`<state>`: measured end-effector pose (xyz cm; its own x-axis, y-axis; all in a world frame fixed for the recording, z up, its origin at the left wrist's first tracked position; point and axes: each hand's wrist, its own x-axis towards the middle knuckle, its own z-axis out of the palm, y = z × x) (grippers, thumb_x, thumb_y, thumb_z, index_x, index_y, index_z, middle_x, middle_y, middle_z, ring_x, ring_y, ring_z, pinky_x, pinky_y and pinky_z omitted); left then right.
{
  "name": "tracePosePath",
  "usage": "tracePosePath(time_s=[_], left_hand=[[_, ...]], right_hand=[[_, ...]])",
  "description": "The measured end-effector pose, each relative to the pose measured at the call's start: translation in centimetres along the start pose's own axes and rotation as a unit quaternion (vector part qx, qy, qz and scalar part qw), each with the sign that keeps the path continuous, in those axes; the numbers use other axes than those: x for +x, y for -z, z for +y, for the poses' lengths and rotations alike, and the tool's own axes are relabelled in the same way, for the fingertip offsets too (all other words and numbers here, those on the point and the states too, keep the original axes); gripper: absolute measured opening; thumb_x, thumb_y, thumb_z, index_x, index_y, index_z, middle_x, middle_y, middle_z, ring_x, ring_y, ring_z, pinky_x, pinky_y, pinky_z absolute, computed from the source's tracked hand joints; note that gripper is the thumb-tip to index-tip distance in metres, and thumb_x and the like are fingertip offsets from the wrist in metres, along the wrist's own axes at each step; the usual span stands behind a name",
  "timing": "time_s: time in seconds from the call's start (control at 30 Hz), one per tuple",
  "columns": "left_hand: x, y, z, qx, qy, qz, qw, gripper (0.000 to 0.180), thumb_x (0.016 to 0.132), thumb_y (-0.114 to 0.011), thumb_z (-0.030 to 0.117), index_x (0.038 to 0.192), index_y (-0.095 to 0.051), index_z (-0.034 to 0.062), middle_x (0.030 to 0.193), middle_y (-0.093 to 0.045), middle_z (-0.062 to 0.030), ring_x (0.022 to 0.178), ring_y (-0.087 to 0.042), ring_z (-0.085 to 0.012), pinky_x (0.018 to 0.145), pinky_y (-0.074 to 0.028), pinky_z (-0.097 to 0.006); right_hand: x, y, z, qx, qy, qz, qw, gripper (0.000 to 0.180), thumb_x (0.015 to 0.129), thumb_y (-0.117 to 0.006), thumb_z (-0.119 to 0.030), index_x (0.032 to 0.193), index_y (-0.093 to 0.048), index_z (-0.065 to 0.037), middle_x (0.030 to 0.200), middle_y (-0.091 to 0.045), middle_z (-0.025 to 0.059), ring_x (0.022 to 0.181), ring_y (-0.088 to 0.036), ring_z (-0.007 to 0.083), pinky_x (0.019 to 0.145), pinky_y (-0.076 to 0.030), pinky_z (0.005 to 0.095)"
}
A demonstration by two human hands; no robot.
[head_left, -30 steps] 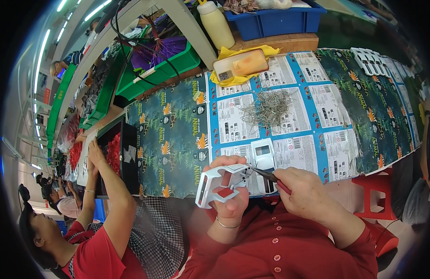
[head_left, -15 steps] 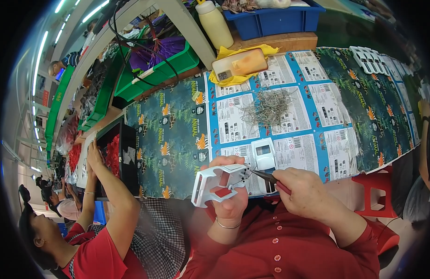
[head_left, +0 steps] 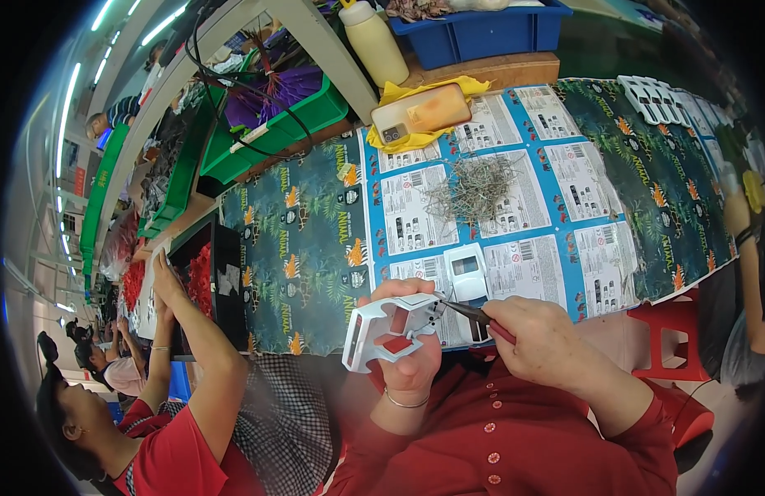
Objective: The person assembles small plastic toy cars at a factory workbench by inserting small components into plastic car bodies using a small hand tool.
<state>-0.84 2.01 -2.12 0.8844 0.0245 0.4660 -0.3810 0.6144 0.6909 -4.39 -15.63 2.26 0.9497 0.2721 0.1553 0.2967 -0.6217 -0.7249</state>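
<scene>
My left hand [head_left: 414, 369] is closed around a white plastic shell [head_left: 364, 332], shaped like a toy vehicle body, with red surfaces showing through its openings. In my right hand [head_left: 538, 337] is a pair of pliers [head_left: 475, 314] with dark jaws and red handles. The jaw tips are at the shell's right end, beside small dark spots; whether they grip anything there is too small to tell. Just beyond the pliers, a second white vehicle-shaped part [head_left: 467, 285] with a dark window lies on the table. Farther back is a loose heap of thin metal wires [head_left: 477, 190].
A phone [head_left: 424, 114] lies on a yellow cloth, near a cream squeeze bottle [head_left: 374, 43] and a blue bin [head_left: 481, 37]. White plastic parts [head_left: 653, 101] sit at the far right. Co-workers are at both sides; a black box [head_left: 228, 281] stands at left.
The view has shifted slightly. My hands, the shell and the pliers keep nearly the same positions. At the right edge, a co-worker's arm has moved and a yellow item now shows there.
</scene>
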Motion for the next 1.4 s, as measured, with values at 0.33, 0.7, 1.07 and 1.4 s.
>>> tracePosePath(time_s=[0.33,0.7,1.07,1.4], left_hand=[[-0.2,0.1,-0.1,0.008,-0.006,0.004,1.000,0.092,0.069,-0.079,0.049,0.144,-0.030,0.0254,0.119,-0.048,-0.0105,0.111,-0.051,-0.0309,0.096,-0.040,-0.044],[0.0,-0.1,-0.1,-0.015,-0.019,0.003,1.000,0.085,0.073,-0.077,0.033,0.144,-0.029,0.0225,0.118,-0.048,-0.0120,0.109,-0.052,-0.0322,0.095,-0.042,-0.048],[-0.3,-1.4,-0.1,0.065,0.123,0.166,0.976,0.068,0.074,-0.038,-0.015,0.137,-0.029,0.0090,0.116,-0.048,-0.0150,0.106,-0.055,-0.0276,0.090,-0.050,-0.053],[-0.6,-1.2,-1.2,0.068,0.156,0.183,0.968,0.066,0.070,-0.035,-0.017,0.132,-0.032,0.0040,0.115,-0.049,-0.0143,0.103,-0.056,-0.0265,0.088,-0.051,-0.049]], right_hand=[[0.1,0.1,-0.1,0.001,-0.006,-0.004,1.000,0.019,0.075,-0.062,-0.002,0.094,-0.059,-0.001,0.078,-0.061,0.0161,0.070,-0.061,0.0348,0.060,-0.049,0.0416],[0.1,-0.1,-0.2,-0.001,-0.006,-0.014,1.000,0.019,0.075,-0.062,-0.003,0.094,-0.059,-0.002,0.077,-0.061,0.0156,0.070,-0.061,0.0347,0.060,-0.049,0.0415],[-0.1,-0.8,0.6,-0.046,0.025,0.006,0.999,0.012,0.077,-0.060,-0.006,0.089,-0.055,-0.005,0.071,-0.059,0.0129,0.064,-0.061,0.0325,0.055,-0.050,0.0413],[0.2,-1.3,2.7,-0.058,0.039,-0.037,0.997,0.016,0.076,-0.058,-0.005,0.092,-0.055,-0.003,0.074,-0.060,0.0141,0.067,-0.063,0.0316,0.058,-0.051,0.0415]])
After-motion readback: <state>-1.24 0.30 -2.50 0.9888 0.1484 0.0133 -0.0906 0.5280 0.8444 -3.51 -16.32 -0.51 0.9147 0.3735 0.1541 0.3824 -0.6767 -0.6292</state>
